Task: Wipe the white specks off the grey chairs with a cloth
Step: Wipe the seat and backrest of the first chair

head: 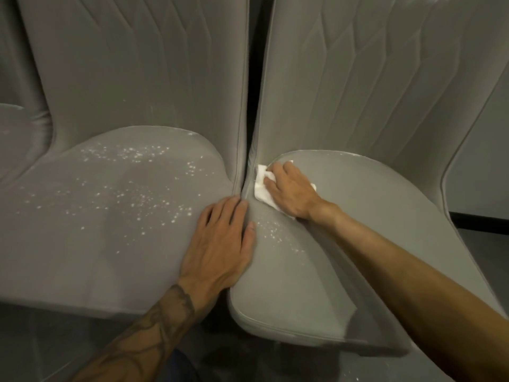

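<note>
Your right hand (292,191) presses the cloth (261,193) down, fingers flat I think, into the back corner of the right chair (358,230). Your left hand (220,244) lies open on the left chair (82,257), likely steadying it. Many specks (132,199) wait there.

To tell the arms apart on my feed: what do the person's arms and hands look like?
The left hand and right hand are bare: no gloves, rings or watch visible. No sleeves show. The left forearm carries a dark tattoo reaching the wrist; the right forearm shows no markings.
</note>
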{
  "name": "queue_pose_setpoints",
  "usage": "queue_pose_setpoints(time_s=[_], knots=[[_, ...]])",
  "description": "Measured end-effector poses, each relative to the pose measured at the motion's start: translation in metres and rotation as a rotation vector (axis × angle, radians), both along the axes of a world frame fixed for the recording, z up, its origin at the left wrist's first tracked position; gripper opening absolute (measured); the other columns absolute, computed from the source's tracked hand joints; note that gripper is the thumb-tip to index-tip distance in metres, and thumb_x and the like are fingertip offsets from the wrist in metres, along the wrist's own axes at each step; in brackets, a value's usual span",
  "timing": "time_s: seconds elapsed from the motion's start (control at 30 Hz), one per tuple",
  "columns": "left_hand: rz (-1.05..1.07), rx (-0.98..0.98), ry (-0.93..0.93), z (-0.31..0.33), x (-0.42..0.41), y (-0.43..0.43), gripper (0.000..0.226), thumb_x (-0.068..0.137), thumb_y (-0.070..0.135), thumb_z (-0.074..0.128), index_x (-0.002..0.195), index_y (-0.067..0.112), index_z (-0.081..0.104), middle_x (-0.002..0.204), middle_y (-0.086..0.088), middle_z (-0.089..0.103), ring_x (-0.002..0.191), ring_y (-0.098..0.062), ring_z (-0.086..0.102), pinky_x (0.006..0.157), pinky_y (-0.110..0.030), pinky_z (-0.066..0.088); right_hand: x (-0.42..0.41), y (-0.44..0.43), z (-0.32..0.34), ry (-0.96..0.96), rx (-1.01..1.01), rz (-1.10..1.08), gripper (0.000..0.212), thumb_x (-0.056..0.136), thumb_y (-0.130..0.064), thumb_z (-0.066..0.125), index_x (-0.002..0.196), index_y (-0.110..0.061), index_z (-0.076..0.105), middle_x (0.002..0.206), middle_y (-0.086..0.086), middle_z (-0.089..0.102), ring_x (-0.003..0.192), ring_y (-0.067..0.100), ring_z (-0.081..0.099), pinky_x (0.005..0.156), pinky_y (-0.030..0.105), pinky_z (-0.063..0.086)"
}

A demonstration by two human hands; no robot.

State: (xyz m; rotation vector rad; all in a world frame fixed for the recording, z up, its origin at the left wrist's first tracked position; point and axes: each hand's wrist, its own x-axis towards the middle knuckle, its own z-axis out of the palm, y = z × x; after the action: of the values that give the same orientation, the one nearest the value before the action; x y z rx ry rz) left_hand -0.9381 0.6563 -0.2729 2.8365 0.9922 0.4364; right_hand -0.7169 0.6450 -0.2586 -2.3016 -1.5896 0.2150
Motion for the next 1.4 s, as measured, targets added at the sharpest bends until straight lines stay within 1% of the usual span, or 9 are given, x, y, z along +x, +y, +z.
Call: queue_pose_setpoints(time_s=[0.1, 0.27, 0.57, 0.77, 0.93, 1.07, 1.17, 1.3, 1.4], knots=[[0.009, -0.012, 0.017, 0.001, 0.000, -0.001, 0.059, 0.107, 0.042, 0.026, 0.148, 0.009, 0.052, 0.151, -0.012, 0.054, 0.138, -0.027, 0.051, 0.119, -0.048, 0.038, 0.001, 0.018, 0.007, -0.023, -0.013, -0.129, 0.032, 0.102, -0.030, 0.039, 0.119, -0.004, 0.048, 0.122, 0.026, 0.049, 0.109, 0.042, 0.049, 0.095, 0.048, 0.038], [-0.006, -0.018, -0.019, 0.002, -0.001, -0.001, 0.054, 0.107, 0.037, 0.031, 0.144, 0.006, 0.055, 0.148, -0.013, 0.056, 0.135, -0.028, 0.054, 0.118, -0.048, 0.039, -0.023, -0.015, -0.009, 0.017, 0.018, 0.113, 0.030, 0.101, -0.038, 0.038, 0.110, -0.011, 0.049, 0.109, 0.017, 0.051, 0.099, 0.036, 0.049, 0.092, 0.049, 0.041], [-0.010, -0.027, -0.015, 0.004, -0.001, -0.001, 0.054, 0.106, 0.034, 0.027, 0.141, 0.005, 0.057, 0.145, -0.015, 0.058, 0.133, -0.030, 0.055, 0.116, -0.048, 0.040, -0.024, -0.009, -0.008, 0.046, 0.066, 0.084, 0.035, 0.099, -0.052, 0.038, 0.102, -0.019, 0.046, 0.102, 0.007, 0.045, 0.096, 0.029, 0.047, 0.086, 0.040, 0.038], [-0.002, -0.031, -0.020, 0.003, -0.002, -0.002, 0.055, 0.106, 0.034, 0.026, 0.144, 0.006, 0.054, 0.147, -0.013, 0.056, 0.135, -0.028, 0.053, 0.117, -0.047, 0.040, -0.011, 0.007, 0.003, 0.010, 0.023, 0.014, 0.034, 0.102, -0.040, 0.040, 0.107, -0.009, 0.050, 0.111, 0.020, 0.049, 0.102, 0.037, 0.049, 0.091, 0.044, 0.040], [-0.005, -0.111, -0.065, 0.006, -0.002, -0.001, 0.051, 0.098, 0.027, 0.028, 0.134, 0.007, 0.058, 0.144, -0.013, 0.057, 0.132, -0.027, 0.054, 0.117, -0.045, 0.038, -0.016, -0.020, -0.004, 0.027, -0.014, 0.217, 0.036, 0.101, -0.046, 0.034, 0.106, -0.014, 0.049, 0.105, 0.014, 0.049, 0.098, 0.034, 0.050, 0.092, 0.046, 0.041], [0.009, -0.131, -0.057, 0.013, -0.002, 0.000, 0.036, 0.099, 0.021, 0.035, 0.123, 0.007, 0.058, 0.131, -0.013, 0.057, 0.120, -0.028, 0.055, 0.111, -0.043, 0.041, -0.005, 0.004, 0.006, 0.033, -0.016, 0.020, 0.034, 0.104, -0.038, 0.039, 0.111, -0.006, 0.050, 0.112, 0.019, 0.049, 0.105, 0.036, 0.049, 0.095, 0.042, 0.037], [-0.042, -0.095, -0.052, 0.017, -0.011, 0.002, 0.023, 0.100, 0.016, 0.046, 0.116, 0.009, 0.060, 0.120, -0.011, 0.060, 0.108, -0.028, 0.058, 0.101, -0.042, 0.045, -0.029, -0.020, -0.001, 0.061, 0.044, 0.097, 0.035, 0.103, -0.041, 0.038, 0.112, -0.009, 0.050, 0.110, 0.018, 0.049, 0.101, 0.035, 0.050, 0.094, 0.043, 0.040], [-0.078, -0.055, -0.059, 0.012, -0.029, 0.000, 0.043, 0.101, 0.022, 0.035, 0.126, 0.002, 0.064, 0.123, -0.018, 0.066, 0.110, -0.035, 0.065, 0.102, -0.047, 0.050, -0.043, -0.062, -0.009, 0.040, 0.075, 0.268, 0.032, 0.102, -0.043, 0.035, 0.110, -0.016, 0.051, 0.103, 0.009, 0.049, 0.093, 0.028, 0.051, 0.087, 0.038, 0.042], [-0.073, -0.041, -0.059, 0.012, -0.031, -0.003, 0.045, 0.101, 0.023, 0.034, 0.129, 0.001, 0.061, 0.127, -0.019, 0.065, 0.115, -0.035, 0.065, 0.107, -0.048, 0.049, -0.032, -0.043, -0.002, 0.036, 0.048, 0.136, 0.030, 0.103, -0.039, 0.039, 0.114, -0.013, 0.052, 0.107, 0.012, 0.050, 0.098, 0.032, 0.052, 0.092, 0.043, 0.042]])
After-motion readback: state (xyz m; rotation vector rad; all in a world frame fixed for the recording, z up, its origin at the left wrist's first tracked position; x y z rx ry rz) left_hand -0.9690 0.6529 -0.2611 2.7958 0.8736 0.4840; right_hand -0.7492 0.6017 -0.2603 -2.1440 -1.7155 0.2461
